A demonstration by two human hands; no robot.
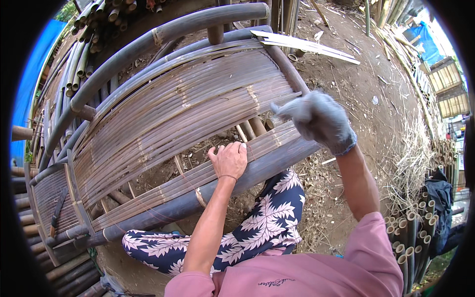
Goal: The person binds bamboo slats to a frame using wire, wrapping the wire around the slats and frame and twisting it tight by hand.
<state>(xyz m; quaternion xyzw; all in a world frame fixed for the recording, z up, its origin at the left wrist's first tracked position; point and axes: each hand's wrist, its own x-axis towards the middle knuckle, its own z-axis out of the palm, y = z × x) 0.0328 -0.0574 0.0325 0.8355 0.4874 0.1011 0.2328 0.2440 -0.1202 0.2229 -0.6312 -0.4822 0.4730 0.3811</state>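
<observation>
A long bamboo bench [178, 106] with a seat of split slats lies in front of me, framed by dark round poles. My bare left hand [230, 159] is closed over the narrow front strip of slats [168, 190], its fingers curled over the edge by the gap in the seat. A thin reddish string [182, 172] runs over these slats to the left. My right hand [321, 121], in a grey work glove, is raised at the bench's right end. Motion smears its fingers, and whether anything is in them cannot be made out. The front pole [267, 168] passes below both hands.
A knife with a long dark blade [58, 210] lies on the left end panel. Pale split strips [311, 47] rest across the far right corner. Bamboo poles are stacked at the left and lower right [410, 232]. Shavings [408, 153] litter the dirt floor.
</observation>
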